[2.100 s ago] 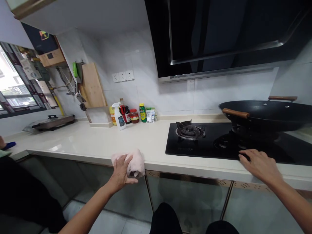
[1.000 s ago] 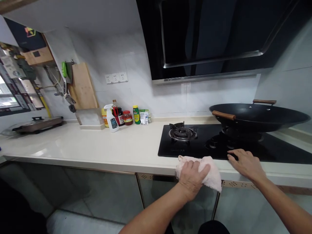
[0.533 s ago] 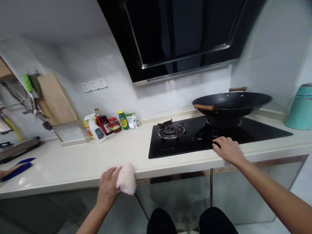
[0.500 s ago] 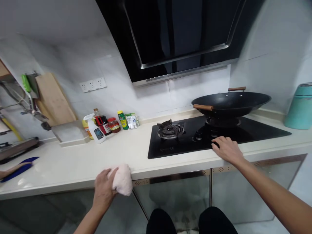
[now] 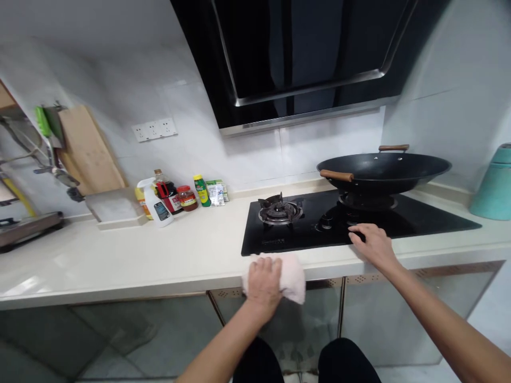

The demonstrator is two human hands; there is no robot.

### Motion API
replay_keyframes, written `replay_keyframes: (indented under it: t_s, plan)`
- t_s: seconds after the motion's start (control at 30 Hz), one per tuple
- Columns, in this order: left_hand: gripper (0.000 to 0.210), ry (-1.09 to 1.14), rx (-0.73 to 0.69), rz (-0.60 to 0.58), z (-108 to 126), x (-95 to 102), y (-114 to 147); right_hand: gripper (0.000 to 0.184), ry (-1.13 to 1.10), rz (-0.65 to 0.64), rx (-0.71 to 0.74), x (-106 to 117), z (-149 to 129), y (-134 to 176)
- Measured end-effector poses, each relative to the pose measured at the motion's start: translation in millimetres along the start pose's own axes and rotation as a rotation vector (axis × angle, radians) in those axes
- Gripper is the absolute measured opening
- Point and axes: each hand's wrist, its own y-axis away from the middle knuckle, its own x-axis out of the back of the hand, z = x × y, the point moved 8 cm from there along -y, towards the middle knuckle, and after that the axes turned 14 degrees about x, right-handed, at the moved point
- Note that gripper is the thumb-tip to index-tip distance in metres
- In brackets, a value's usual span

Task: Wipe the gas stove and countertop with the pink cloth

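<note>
My left hand (image 5: 264, 284) is closed on a pale pink cloth (image 5: 293, 279). The cloth lies over the front edge of the white countertop (image 5: 120, 255), just below the left front corner of the black gas stove (image 5: 287, 234). Part of the cloth hangs down the counter's front. My right hand (image 5: 373, 244) rests at the stove's front edge with bent fingers, the thumb apart from the index finger and nothing held. Close beyond it are the stove knobs (image 5: 325, 222). Its fingertips' exact contact is hard to see.
A black wok (image 5: 383, 173) with wooden handles sits on the right burner. The left burner (image 5: 280, 211) is bare. A spray bottle (image 5: 156, 205), a red-lidded jar (image 5: 187, 198) and a green bottle (image 5: 202, 191) stand by the wall. A range hood (image 5: 299, 58) overhangs the stove.
My left hand has slid the cloth rightward along the counter edge to below the stove's corner. My right hand stays nearly in place. A blue item at the far left has gone from view.
</note>
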Motion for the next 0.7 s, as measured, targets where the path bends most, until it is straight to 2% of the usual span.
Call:
replay_keyframes:
  t_s: [0.07, 0.1, 0.17, 0.23, 0.27, 0.33, 0.4, 0.47, 0.53, 0.57, 0.63, 0.7]
  plan:
    - [0.055, 0.044, -0.052, 0.015, 42, -1.4, -6, 0.036, -0.203, 0.134, 0.095, 14, -40, 7]
    - [0.05, 0.067, -0.082, 0.025, 60, -1.9, -9, 0.035, -0.305, 0.143, 0.183, 17, -66, 13]
    - [0.037, 0.105, -0.121, 0.048, 86, -1.7, -13, 0.032, -0.443, 0.01, 0.36, 10, -120, 29]
    - [0.033, 0.131, -0.145, 0.054, 97, -0.3, -15, 0.031, -0.409, -0.128, 0.475, -3, -157, 50]
    - [0.037, 0.145, -0.171, 0.039, 98, 0.8, -14, 0.032, -0.335, -0.157, 0.517, -10, -165, 60]
    - [0.058, 0.213, -0.263, -0.013, 89, 5.6, -8, 0.04, -0.148, -0.147, 0.585, -20, -168, 75]
    - [0.078, 0.353, -0.386, -0.08, 67, 15.1, -1, 0.051, -0.006, -0.121, 0.659, -28, -162, 85]
    - [0.066, 0.535, -0.417, -0.124, 30, 27.3, 0, 0.057, 0.077, -0.109, 0.717, -33, -159, 88]
    - [0.04, 0.671, -0.3, -0.112, -19, 35.9, -10, 0.057, 0.14, -0.115, 0.726, -40, -163, 83]
    - [0.034, 0.697, -0.207, -0.083, -45, 37.7, -18, 0.056, 0.179, -0.138, 0.711, -45, -168, 79]
    - [0.029, 0.656, -0.016, -0.007, -94, 36.4, -32, 0.052, 0.28, -0.215, 0.672, -61, -185, 71]
    - [0.026, 0.547, 0.16, 0.038, -129, 29.2, -40, 0.041, 0.363, -0.276, 0.671, -78, -212, 65]
